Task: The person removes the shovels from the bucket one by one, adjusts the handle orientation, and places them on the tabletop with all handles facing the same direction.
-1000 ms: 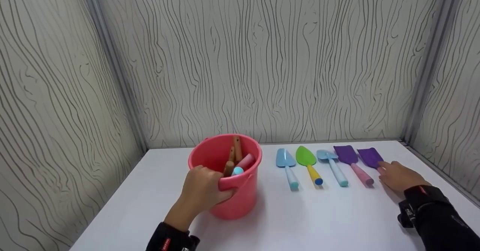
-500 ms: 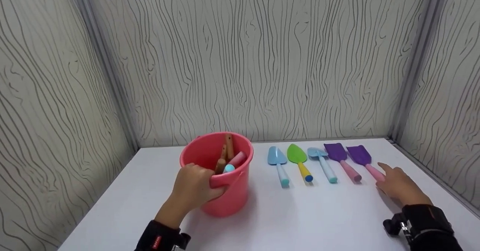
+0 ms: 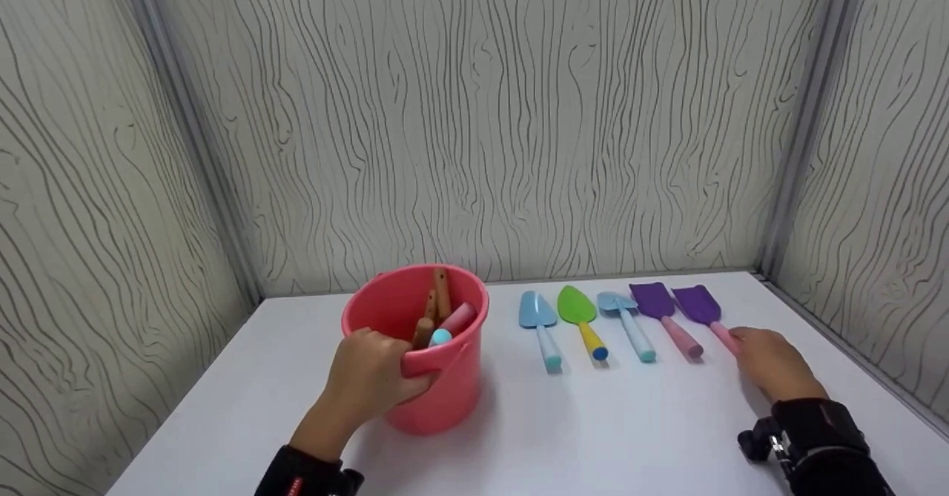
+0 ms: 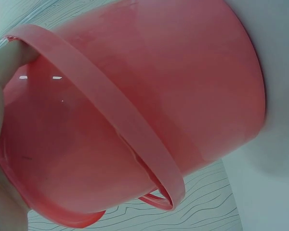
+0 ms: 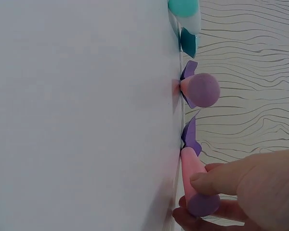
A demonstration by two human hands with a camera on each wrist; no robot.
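My left hand [image 3: 371, 374] grips the near rim of a pink-red bucket [image 3: 448, 403], which stands on the white table. In the left wrist view, its handle [image 4: 101, 91] hangs down against the outer wall. Several tool handles [image 3: 457, 319] stick up inside it, brown, pink and pale blue with a turquoise tip. At the right end of a row of toy shovels, my right hand [image 3: 775, 362] holds the pink handle of a purple toy shovel [image 3: 698, 305]. The right wrist view has the thumb over that handle [image 5: 189, 166] and the fingers on its other side.
To the left of the held shovel lie another purple shovel [image 3: 654, 299] with a pink handle, a pale blue hoe-like tool [image 3: 634, 329], a green trowel [image 3: 577, 305] with a yellow handle and a light blue shovel [image 3: 537, 311]. Wood-patterned panels [image 3: 474, 125] enclose the table.
My right hand has slid back from the purple shovel's neck to its pink handle and closed its fingers there. The left hand stays on the bucket's rim. The head view has turned right.
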